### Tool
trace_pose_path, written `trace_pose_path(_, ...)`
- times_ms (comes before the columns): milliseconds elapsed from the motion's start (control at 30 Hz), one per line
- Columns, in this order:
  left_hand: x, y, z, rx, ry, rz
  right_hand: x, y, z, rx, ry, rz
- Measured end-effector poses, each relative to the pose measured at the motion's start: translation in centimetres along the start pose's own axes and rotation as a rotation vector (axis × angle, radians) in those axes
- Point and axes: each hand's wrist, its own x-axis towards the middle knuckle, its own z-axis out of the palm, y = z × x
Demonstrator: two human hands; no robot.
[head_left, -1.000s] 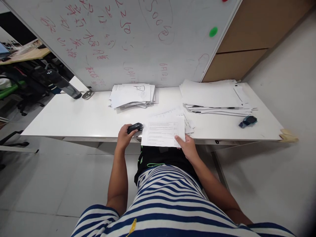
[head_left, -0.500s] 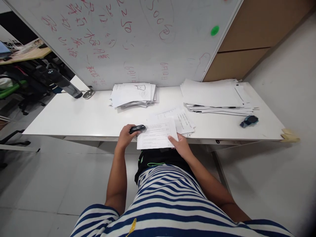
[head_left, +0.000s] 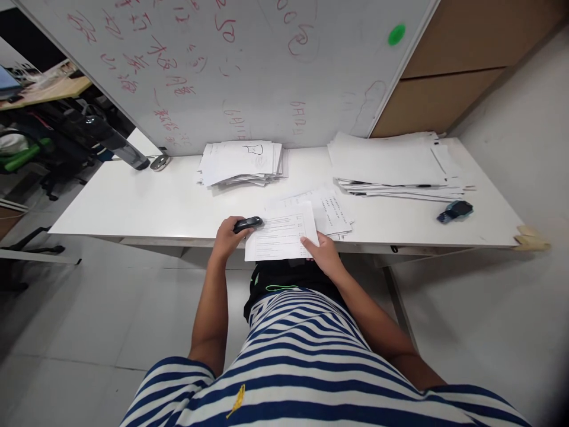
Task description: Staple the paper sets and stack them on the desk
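My left hand (head_left: 227, 238) is closed around a black stapler (head_left: 248, 223), whose front end reaches over the upper left edge of a printed sheet of paper (head_left: 280, 238). At the sheet's right edge, my right hand (head_left: 326, 255) pinches it with the thumb on top; the other fingers are mostly hidden underneath. The sheet projects past the front edge of the white table (head_left: 142, 207). Behind it and to the right, more printed pages (head_left: 335, 210) lie loosely on the tabletop, partly covered by the sheet.
Along the back stand a paper stack (head_left: 242, 163) and a larger pile (head_left: 386, 160) at right. A dark wristwatch-like object (head_left: 454, 211) lies near the right end. At back left are a bottle (head_left: 115, 142) and a shiny mouse-like object (head_left: 160, 162). A whiteboard (head_left: 267, 77) rises behind.
The view has tilted slightly, so the table sits a little higher at its right side. Both hands keep their holds on the stapler and the sheet, with hardly any movement.
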Motion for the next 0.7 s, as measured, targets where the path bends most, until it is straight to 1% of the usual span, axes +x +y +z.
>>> trace_pose_path(100,-0.2,0.2,0.1,-0.023,0.0,-0.031,-0.2,0.2,0.0,0.026,-0.004,0.001)
trace_pose_path(200,-0.3,0.7,-0.3,-0.017,-0.019,-0.044,-0.3,0.3,-0.1,0.044,-0.008,-0.003)
trace_pose_path(267,-0.1,1.4,-1.0,-0.004,-0.085,-0.049,-0.3,0.3,-0.1,0.051,-0.014,-0.011)
trace_pose_path(367,0.9,2.6,-2.7,0.007,-0.268,-0.075,-0.3,0.1,-0.2,0.049,-0.019,-0.027)
trace_pose_path(400,1.4,3.1,-3.3,0.02,-0.306,-0.088,-0.3,0.0,-0.2,0.05,-0.02,-0.03)
trace_pose_path(433,2.0,3.7,-3.7,0.04,-0.318,-0.098,-0.4,-0.2,-0.1,0.053,-0.021,-0.031)
trace_pose_path(500,3.3,4.9,-4.2,0.08,-0.267,-0.105,-0.6,-0.5,-0.1,0.061,-0.026,-0.029)
trace_pose_path(567,4.6,6.1,-4.0,0.092,-0.2,-0.092,-0.8,-0.8,-0.1,0.069,-0.027,-0.03)
trace_pose_path(633,5.9,7.0,-3.0,0.095,-0.17,-0.051,-0.9,-1.0,-0.2,0.075,-0.024,-0.034)
trace_pose_path(700,7.0,7.5,-1.4,0.128,-0.136,-0.014,-0.9,-1.0,-0.2,0.08,-0.012,-0.041)
